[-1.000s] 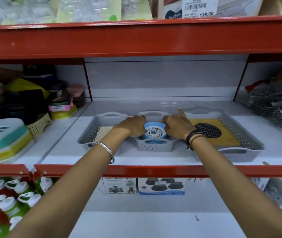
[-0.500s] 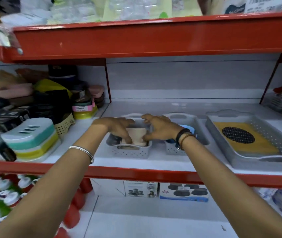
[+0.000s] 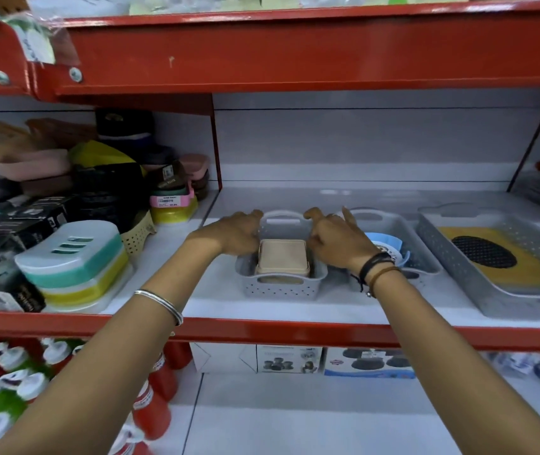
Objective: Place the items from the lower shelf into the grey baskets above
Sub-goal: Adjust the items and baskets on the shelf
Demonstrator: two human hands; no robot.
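Hands flanked the small grey basket (image 3: 281, 284) on the white shelf (image 3: 327, 307) — left hand (image 3: 237, 233) gripping its left rim, right hand (image 3: 337, 239) half-open above the right rim; beige box (image 3: 282, 257) sat inside.

Three grey baskets (image 3: 281, 285) (image 3: 393, 231) (image 3: 459, 254) on the shelf, two hands (image 3: 236, 233) (image 3: 337, 241), one beige box (image 3: 282, 257).

Three grey perforated plastic baskets sit in a row on the white shelf (image 3: 281, 310): the left small basket (image 3: 280, 285) holds a beige square container (image 3: 282, 257), the middle basket (image 3: 423, 261) a blue round item (image 3: 385, 244), and the large right tray (image 3: 479, 290) a yellow mat (image 3: 525, 267).
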